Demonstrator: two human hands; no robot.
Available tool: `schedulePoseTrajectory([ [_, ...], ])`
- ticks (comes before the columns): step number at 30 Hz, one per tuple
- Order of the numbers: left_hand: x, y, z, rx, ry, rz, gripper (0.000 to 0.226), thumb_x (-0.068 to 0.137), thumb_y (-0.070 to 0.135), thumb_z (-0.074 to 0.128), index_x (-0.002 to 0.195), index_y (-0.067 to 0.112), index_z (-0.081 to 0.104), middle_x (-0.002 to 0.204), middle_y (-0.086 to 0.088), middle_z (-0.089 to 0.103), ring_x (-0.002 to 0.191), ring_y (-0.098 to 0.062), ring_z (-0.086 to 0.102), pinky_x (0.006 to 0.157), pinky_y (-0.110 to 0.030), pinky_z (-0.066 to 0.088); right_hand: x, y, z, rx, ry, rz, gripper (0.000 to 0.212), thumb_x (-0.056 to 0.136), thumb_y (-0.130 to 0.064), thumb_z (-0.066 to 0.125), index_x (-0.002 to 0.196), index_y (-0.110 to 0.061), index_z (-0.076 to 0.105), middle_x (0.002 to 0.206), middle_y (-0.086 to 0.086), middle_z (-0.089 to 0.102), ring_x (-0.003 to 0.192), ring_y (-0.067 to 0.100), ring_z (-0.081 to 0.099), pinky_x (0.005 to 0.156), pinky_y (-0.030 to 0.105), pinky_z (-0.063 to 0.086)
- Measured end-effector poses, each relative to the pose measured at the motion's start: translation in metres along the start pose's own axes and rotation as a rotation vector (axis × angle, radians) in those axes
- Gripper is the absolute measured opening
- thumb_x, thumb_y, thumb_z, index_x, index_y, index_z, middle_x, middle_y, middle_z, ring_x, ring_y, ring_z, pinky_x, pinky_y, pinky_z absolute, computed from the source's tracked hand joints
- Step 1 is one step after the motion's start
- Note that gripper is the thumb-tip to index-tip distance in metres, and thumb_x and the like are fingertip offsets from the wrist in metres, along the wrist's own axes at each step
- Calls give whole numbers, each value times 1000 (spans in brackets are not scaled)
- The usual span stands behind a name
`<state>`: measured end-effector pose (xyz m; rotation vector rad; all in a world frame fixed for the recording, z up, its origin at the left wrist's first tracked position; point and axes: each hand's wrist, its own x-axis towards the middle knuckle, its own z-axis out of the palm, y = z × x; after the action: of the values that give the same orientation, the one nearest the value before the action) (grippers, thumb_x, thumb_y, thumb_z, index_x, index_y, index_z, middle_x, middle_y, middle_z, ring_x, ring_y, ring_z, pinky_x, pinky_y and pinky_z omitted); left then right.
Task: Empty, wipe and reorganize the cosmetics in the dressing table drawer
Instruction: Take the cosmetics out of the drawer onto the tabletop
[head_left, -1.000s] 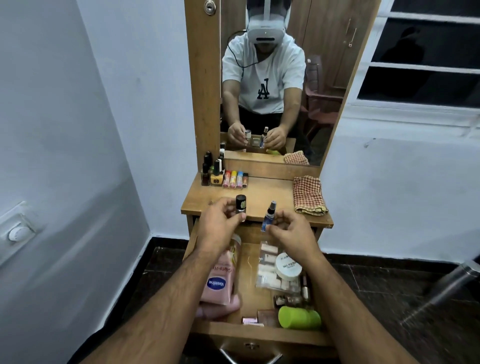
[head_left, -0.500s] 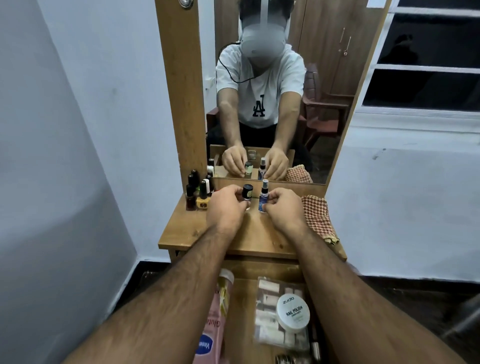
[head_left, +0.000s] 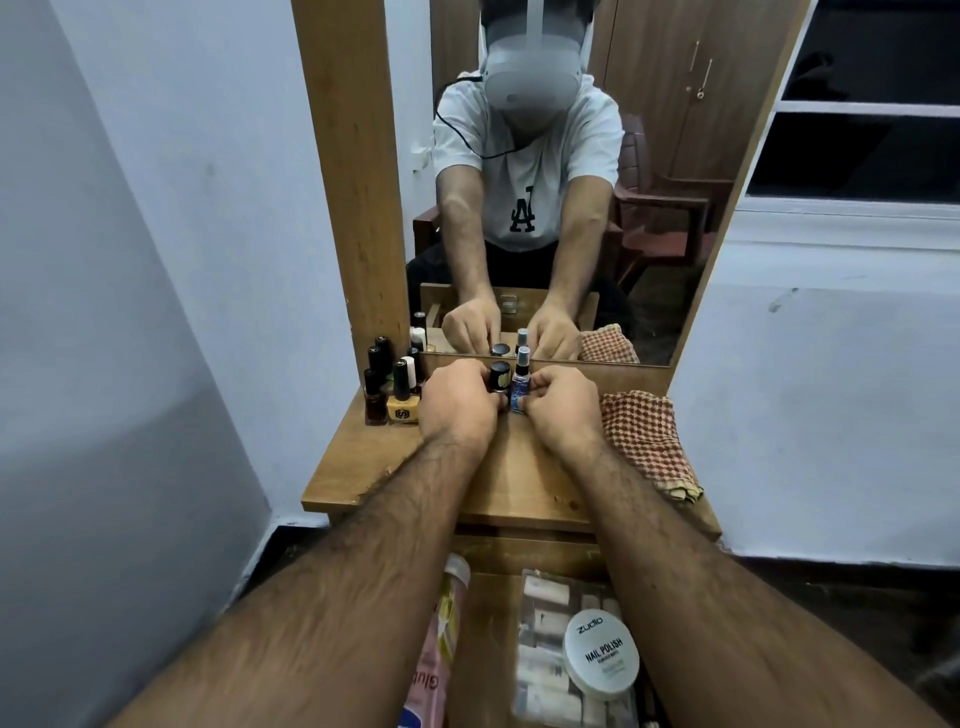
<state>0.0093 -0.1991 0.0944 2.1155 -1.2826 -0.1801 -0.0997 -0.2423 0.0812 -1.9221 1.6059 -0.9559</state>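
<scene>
Cosmetics lie in the open drawer (head_left: 483, 623) at the bottom centre of the frame: a pink lotion bottle (head_left: 434, 670) on its side at the lower left of the drawer, and beside it a clear packet of white pads (head_left: 545, 660) with a round white tub (head_left: 601, 656) labelled "Zudio Nail Polish" resting on top. Two bare forearms reach up from the lower corners across the drawer to the wooden tabletop (head_left: 519, 483) at mid-frame. At the back of the tabletop, the left hand (head_left: 457, 408) has its fingers clamped on a small dark bottle with a black cap (head_left: 500, 378), while the right hand (head_left: 563, 410) pinches a slim blue spray bottle (head_left: 520, 387) between thumb and fingers; the two bottles stand upright just beside each other, at or close to the tabletop. Left of the hands, a cluster of nail polish bottles (head_left: 395, 387) stands near the wooden mirror post (head_left: 353, 171), a yellow one (head_left: 402, 408) at the front. A red-and-white checked cloth (head_left: 647, 441) lies folded at the right edge of the tabletop. Behind, the mirror (head_left: 571, 208) in the upper centre reflects the person in a white T-shirt, both hands and both bottles.
</scene>
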Motion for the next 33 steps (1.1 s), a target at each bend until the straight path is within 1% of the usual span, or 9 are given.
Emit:
schedulePoseTrajectory([
  [3,1,2,-1,32,2,3,23,82,35,77,103,26,73,98,1,72,93,-18,65,73,-30,52,0,0,0,-28,11,1,13,85,-15,74,97,-16,77,98,2,75,94,17,66,89,31,53],
  [7,2,4,-2,64,13,11,25,82,35,77,104,23,72,98,0,72,92,-19,65,74,-32,53,0,0,1,-58,8,10,13,87,-19,73,99,-17,77,99,2,74,94,17,65,86,29,53],
  [13,2,4,-1,77,-1,39,27,84,36,75,105,20,70,97,0,70,91,-18,65,75,-33,54,2,0,2,-73,3,15,14,86,-18,73,100,-17,77,100,2,74,96,17,65,86,30,54],
  [16,0,3,-5,48,5,37,29,83,36,76,107,21,70,99,0,71,93,-18,65,78,-34,54,2,0,0,-80,-3,13,14,86,-17,74,99,-16,77,100,2,74,96,16,66,85,27,52],
  [20,-11,1,-12,-19,76,65,29,86,33,74,112,22,70,105,2,71,101,-15,64,86,-33,53,-6,-3,-11,-98,-16,15,14,87,-17,73,100,-16,77,103,1,73,94,13,63,79,22,46],
  [25,-22,-4,-24,-52,75,-1,24,88,32,72,109,21,70,104,-1,71,100,-19,64,87,-36,54,-23,-8,-26,-85,-40,-11,18,89,-15,71,107,-14,74,108,1,72,97,12,63,86,24,48],
  [28,-24,-1,-26,-52,67,-4,23,88,30,71,109,20,71,104,-2,71,100,-19,64,87,-35,54,-29,-8,-28,-88,-41,-18,19,89,-15,72,107,-14,74,107,2,72,96,11,62,84,23,48],
  [31,-29,0,-28,-106,77,5,24,88,28,72,111,22,71,105,1,72,100,-16,64,89,-36,55,-37,-9,-30,-76,-18,-51,20,89,-15,71,109,-13,74,107,1,72,94,10,61,83,22,47],
  [33,-38,0,-30,-173,97,25,22,87,28,73,108,24,71,100,5,73,94,-13,66,84,-35,57,-45,-11,-36,-56,17,-87,21,89,-14,70,109,-13,74,107,1,73,96,12,64,86,24,49],
])
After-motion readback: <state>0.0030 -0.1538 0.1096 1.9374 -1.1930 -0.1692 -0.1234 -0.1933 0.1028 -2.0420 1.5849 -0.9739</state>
